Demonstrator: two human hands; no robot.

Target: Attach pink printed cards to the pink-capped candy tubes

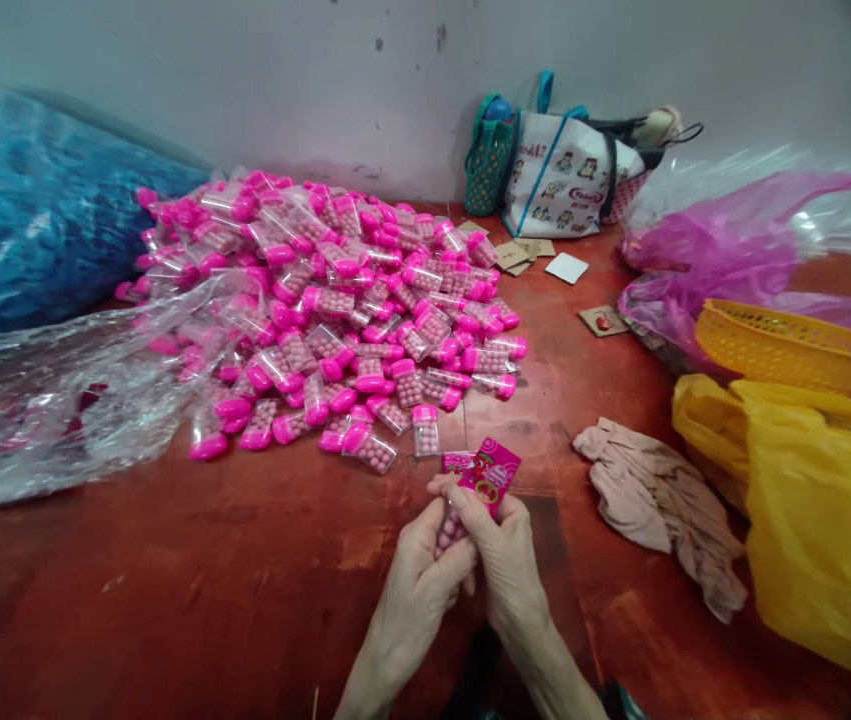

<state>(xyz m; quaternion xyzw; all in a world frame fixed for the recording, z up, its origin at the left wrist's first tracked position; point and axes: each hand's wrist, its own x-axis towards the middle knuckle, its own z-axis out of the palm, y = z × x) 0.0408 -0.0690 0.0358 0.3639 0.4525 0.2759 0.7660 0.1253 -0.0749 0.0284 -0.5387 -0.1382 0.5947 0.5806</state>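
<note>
My left hand [419,570] is closed round a small clear candy box [449,533] filled with pink balls. My right hand [506,555] pinches a bright pink printed label [491,476] between thumb and fingers, just over the top end of that box. A second pink printed piece [458,461] shows behind the label; whether it is separate I cannot tell. My fingers hide much of the box. Beyond my hands lies a large heap of similar candy boxes [365,310] with pink caps, the nearest one [426,430] lying close to my fingertips.
On the left are a clear plastic sheet [80,400] and a big bag of blue pieces [50,210]. A pale cloth [657,490], a yellow bag [830,520], a yellow basket [792,345] and a purple bag [740,235] lie right. A white tote bag [567,175] stands by the wall.
</note>
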